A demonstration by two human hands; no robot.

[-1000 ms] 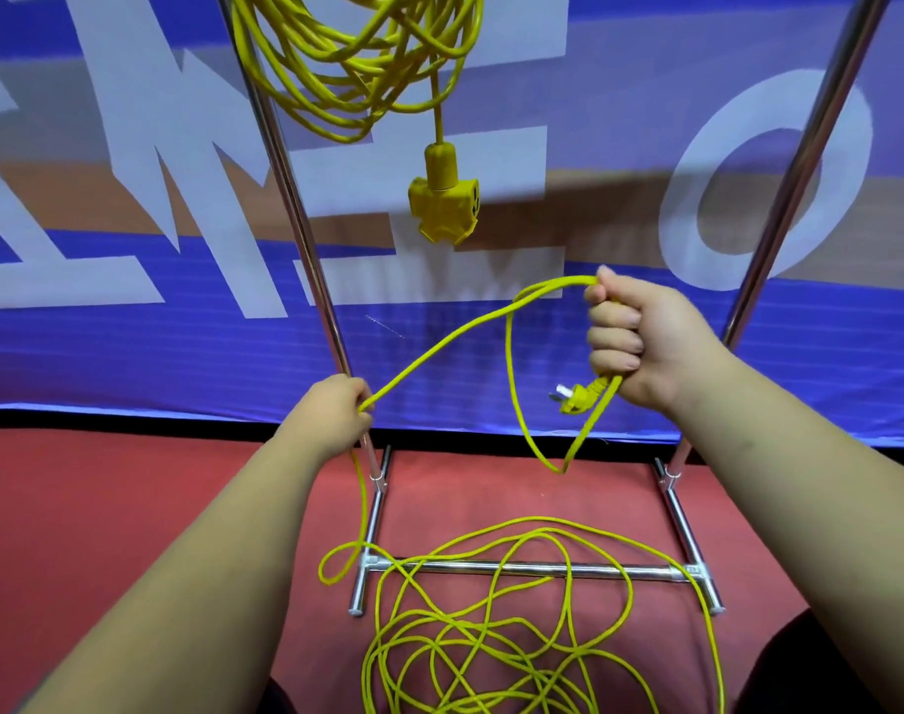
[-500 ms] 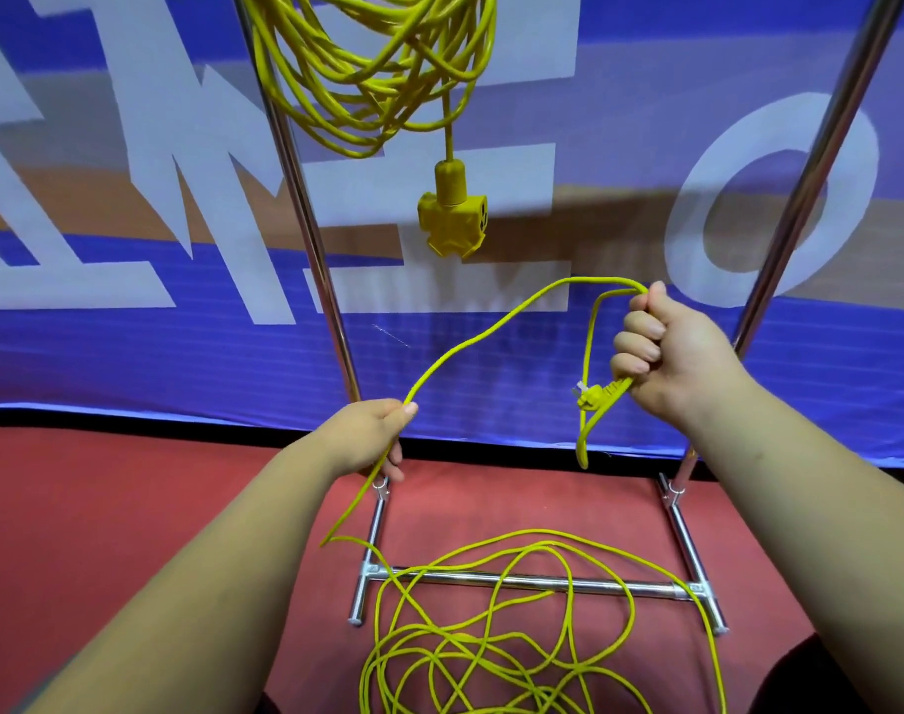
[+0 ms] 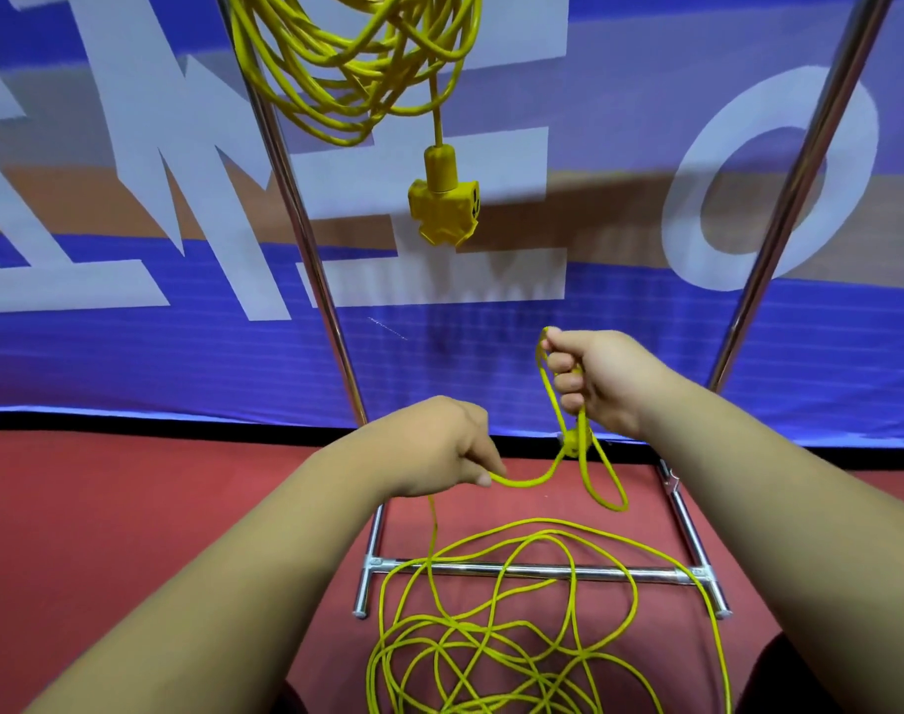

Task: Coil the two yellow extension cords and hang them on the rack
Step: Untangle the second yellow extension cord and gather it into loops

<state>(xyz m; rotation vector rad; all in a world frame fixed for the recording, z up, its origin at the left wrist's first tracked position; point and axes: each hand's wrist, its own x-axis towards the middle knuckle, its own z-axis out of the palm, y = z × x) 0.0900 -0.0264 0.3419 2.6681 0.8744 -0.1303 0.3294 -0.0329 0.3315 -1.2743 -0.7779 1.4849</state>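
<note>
cord: loose tangle on floor, lower centre; thin, limp, light, likely to snag.
right hand: fingers curled round small loops.
left hand: pinching cord; take next hold lower.

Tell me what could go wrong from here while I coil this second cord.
1. The loose cord lies in crossed loops over the base bar; pulling could tighten a knot or snag there.
2. The right hand grips only a few short loops, plug dangling; they might slip as the left hand feeds more.
3. The socket of the hung coil hangs above the hands; lifting could bump it.
</note>
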